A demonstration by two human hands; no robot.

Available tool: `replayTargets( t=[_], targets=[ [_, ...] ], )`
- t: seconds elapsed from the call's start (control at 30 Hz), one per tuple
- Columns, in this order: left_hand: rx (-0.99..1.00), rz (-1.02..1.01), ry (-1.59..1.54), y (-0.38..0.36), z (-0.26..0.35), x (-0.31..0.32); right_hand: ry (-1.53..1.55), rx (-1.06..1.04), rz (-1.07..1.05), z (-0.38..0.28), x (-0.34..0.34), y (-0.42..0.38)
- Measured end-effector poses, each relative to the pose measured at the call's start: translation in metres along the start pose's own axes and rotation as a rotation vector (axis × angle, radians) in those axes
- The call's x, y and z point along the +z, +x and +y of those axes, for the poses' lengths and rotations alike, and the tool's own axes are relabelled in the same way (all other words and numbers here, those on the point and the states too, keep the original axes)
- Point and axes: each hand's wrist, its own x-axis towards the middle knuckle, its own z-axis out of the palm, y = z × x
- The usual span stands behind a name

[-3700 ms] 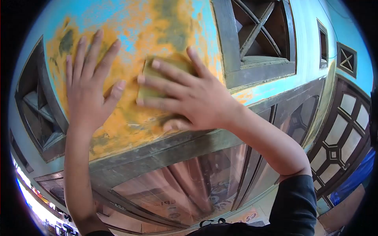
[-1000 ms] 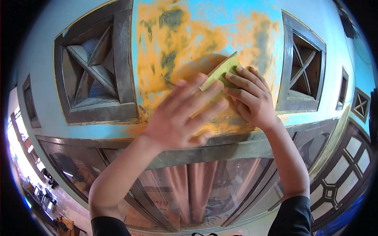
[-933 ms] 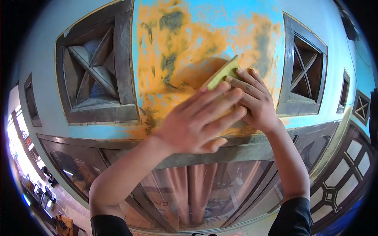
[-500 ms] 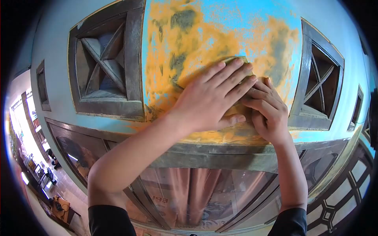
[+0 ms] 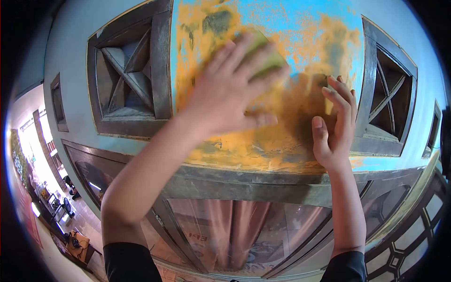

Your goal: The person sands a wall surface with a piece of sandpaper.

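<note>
My left hand (image 5: 225,87), blurred by motion, lies with spread fingers over an olive-green sheet of sandpaper (image 5: 272,66) against the wall. The sheet shows between and beyond the fingers; the rest is hidden under them. Beneath is a wall panel (image 5: 263,145) with worn blue paint, orange patches and dark grey smudges. My right hand (image 5: 336,124) is at the panel's right side, fingers apart and slightly curled, holding nothing. Its shadow falls on the orange surface to its left.
Wooden vents with crossed slats flank the panel, a left vent (image 5: 124,70) and a right vent (image 5: 387,89). Below runs a dark wooden beam (image 5: 244,185) above a glass pane (image 5: 244,230) with a curtain behind it. At far left, a brown stool (image 5: 80,246) stands on the tiled floor.
My left hand has moved up and left across the panel, taking the sandpaper with it. My right hand has come away from the left one, shifted right and opened its fingers.
</note>
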Motion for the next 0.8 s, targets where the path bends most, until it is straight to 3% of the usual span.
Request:
replayTargets(
  t=[0.1,0.2,0.3,0.37,0.5,0.6,0.73,0.8],
  targets=[
    [-0.139,0.181,0.160,0.028,-0.052,0.004,-0.034,-0.001,-0.026,-0.002,-0.001,0.000],
    [-0.210,0.151,0.304,0.042,-0.050,0.003,-0.069,0.030,-0.037,-0.005,-0.001,0.002],
    [-0.029,0.056,0.020,0.012,0.004,0.003,-0.176,0.051,-0.069,-0.012,0.000,0.007],
    [0.081,-0.011,-0.023,0.008,0.004,0.002,-0.255,0.071,-0.081,-0.015,0.003,0.007],
    [-0.136,0.208,0.178,0.033,-0.054,0.001,-0.354,0.107,-0.139,-0.021,0.002,0.007],
    [-0.233,0.247,0.155,0.035,-0.037,0.011,-0.355,0.122,-0.124,-0.019,0.002,0.005],
    [-0.013,0.036,-0.039,0.021,0.024,0.006,-0.313,0.148,-0.090,-0.018,0.002,0.004],
    [0.004,0.047,0.012,0.030,-0.004,0.004,-0.326,0.145,-0.088,-0.017,0.003,0.003]
  ],
)
